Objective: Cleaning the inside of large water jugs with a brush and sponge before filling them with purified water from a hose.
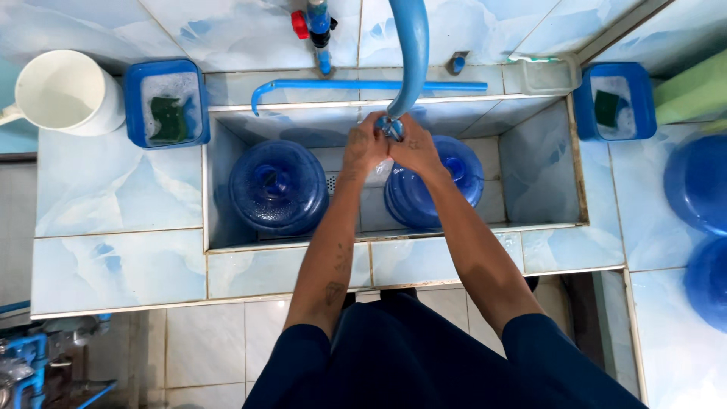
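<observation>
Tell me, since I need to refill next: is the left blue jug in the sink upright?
Upright: the left blue jug shows its neck facing up, standing in the sink.

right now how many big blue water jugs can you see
4: one on the sink's left side, one under the hands, two at the right edge, upper and lower, both cut off. More may be out of frame.

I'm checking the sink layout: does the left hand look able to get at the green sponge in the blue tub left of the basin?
Probably yes. The left hand is at the hose end, and the green sponge lies uncovered in its open blue tub, with nothing between.
</observation>
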